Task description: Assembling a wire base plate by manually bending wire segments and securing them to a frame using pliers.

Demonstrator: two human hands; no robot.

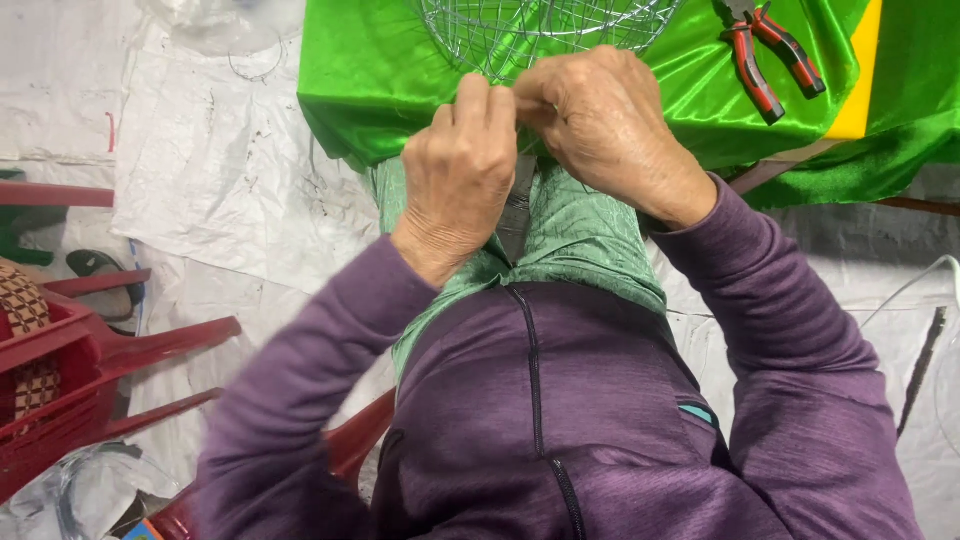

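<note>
Wire basket [545, 30] sits at the near edge of the green-draped worktop [380, 80], within easy reach. Both hands, left [462, 170] and right [610, 130], meet at its rim, fingertips pinched together, apparently on a thin wire; red-handled pliers [765, 50] lie ready alongside.

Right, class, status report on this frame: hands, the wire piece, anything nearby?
Left hand and right hand pinched together at the rim of the round silver wire basket. Basket on shiny green cloth. Red-handled pliers lie apart.
</note>
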